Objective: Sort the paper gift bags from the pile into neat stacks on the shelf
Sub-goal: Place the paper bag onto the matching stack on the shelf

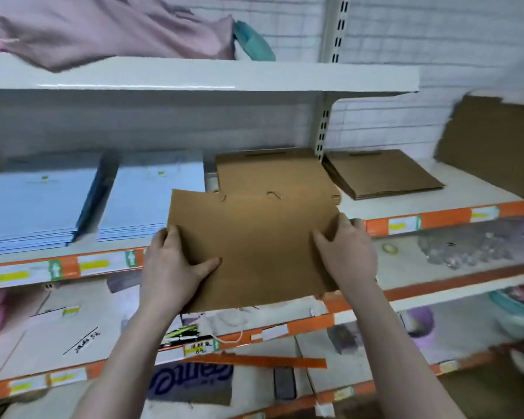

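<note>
Brown paper gift bags (254,243), folded flat, are held level in front of the middle shelf (436,217) by both hands, their far edge overlapping the near end of a brown stack (273,170) lying on that shelf. The left hand (176,264) is clamped on the left edge, with the thumb laid across the top face and the fingers hidden beneath. The right hand (347,252) is closed on the right edge, with the thumb on top and the fingers (356,222) curled round the corner. A short handle cord (274,195) is seen at the far edge of the held bags. A second brown stack (381,173) lies to the right of the first, beyond the upright post (322,131), well apart from the hands. Two stacks of pale blue bags (43,204) are laid side by side on the left part of the same shelf. Pink cloth (112,28) is heaped on the upper shelf (194,77). A sheet of cardboard (493,143) is leaned against the back wall at the right.
</note>
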A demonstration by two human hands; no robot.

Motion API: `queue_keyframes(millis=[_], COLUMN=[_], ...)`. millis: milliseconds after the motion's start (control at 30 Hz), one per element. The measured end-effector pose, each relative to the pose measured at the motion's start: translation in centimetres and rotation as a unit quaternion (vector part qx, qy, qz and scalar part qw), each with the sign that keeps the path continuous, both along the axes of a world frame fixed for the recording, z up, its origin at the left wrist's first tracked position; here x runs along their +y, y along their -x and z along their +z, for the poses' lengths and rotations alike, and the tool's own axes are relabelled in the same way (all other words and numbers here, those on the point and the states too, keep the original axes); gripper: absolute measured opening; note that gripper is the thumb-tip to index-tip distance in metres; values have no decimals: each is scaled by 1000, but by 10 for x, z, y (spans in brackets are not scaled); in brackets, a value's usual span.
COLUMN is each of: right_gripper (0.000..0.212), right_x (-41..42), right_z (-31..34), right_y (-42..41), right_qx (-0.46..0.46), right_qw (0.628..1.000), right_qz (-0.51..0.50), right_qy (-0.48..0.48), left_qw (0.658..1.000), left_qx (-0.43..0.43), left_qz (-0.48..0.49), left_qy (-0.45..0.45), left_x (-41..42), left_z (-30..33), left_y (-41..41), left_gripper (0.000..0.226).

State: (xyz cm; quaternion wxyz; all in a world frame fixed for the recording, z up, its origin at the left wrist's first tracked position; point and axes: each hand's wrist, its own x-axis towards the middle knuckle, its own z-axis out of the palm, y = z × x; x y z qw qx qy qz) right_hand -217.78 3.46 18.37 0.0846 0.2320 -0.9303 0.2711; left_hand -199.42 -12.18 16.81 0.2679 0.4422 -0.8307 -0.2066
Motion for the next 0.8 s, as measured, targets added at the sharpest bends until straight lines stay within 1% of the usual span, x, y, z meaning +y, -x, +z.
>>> queue_keyframes(millis=[133, 233, 333, 467, 700, 800], right_gripper=[41, 41, 39, 42, 38, 42], right_x=[31, 40, 39, 29, 25, 29], right_z=[-3, -7, -7, -5, 1, 2], right_y=[65, 109, 153, 218, 314, 347], right_qx=[-11, 3, 4, 16, -5, -15], right_qw=[1000, 999, 998, 998, 997, 997], right_qz=[-22, -38, -42, -50, -78, -71], right_qy=[15, 23, 36, 16, 5, -1], left_qw=[1000, 999, 999, 999, 999, 998], left_qx=[-3, -6, -2, 11, 13, 19], left_qz=[-19, -33, -30, -32, -51, -53], left_qy=[4, 11, 13, 19, 1, -9], left_x=[27, 34, 30, 20, 14, 21], left_z=[0, 1, -2, -4, 1, 0], left_y=[68, 116, 164, 229, 327, 358], left_gripper=[93, 93, 92, 93, 91, 90])
